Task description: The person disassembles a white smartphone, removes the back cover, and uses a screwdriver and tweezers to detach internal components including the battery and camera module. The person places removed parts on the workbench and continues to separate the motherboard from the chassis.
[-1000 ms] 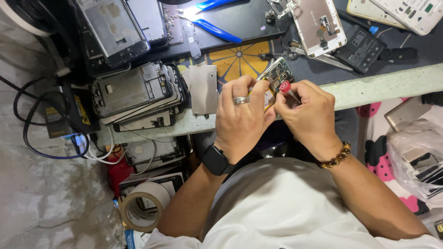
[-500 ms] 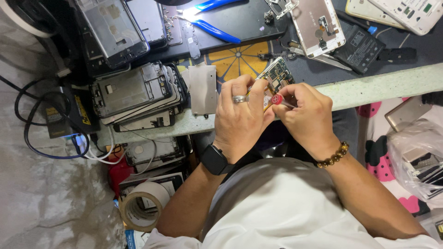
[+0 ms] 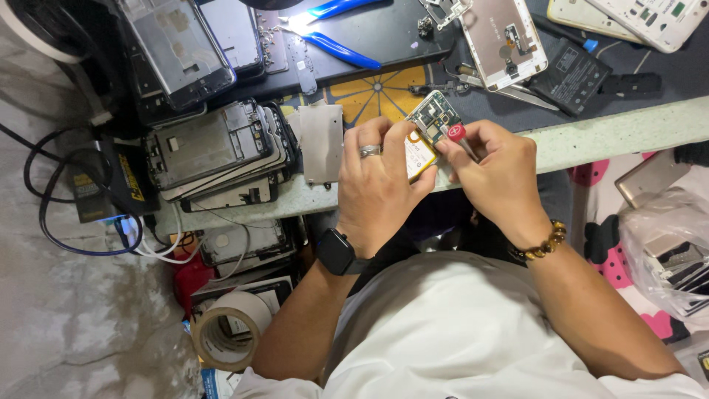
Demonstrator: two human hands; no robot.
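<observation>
**Small phone part held up over the worktop edge**

The left hand [image 3: 380, 185] wraps its fingers around a small opened phone part [image 3: 428, 129], green board uppermost, raised just above the near edge of the pale worktop [image 3: 620, 133], probably to steady it and turn it to the light. The right hand [image 3: 498, 174] pinches a thin tool with a red cap [image 3: 457, 134], fingers narrow, its tip at the board's right side.

Room is tight. Left of the hands lies a stack of phone frames [image 3: 214, 151]; a grey metal plate [image 3: 321, 140] sits just beside the left hand. Farther back lie blue-handled pliers [image 3: 332, 41] and a white phone shell [image 3: 506, 41]. Below the edge, a tape roll [image 3: 229, 329] rests among clutter.
</observation>
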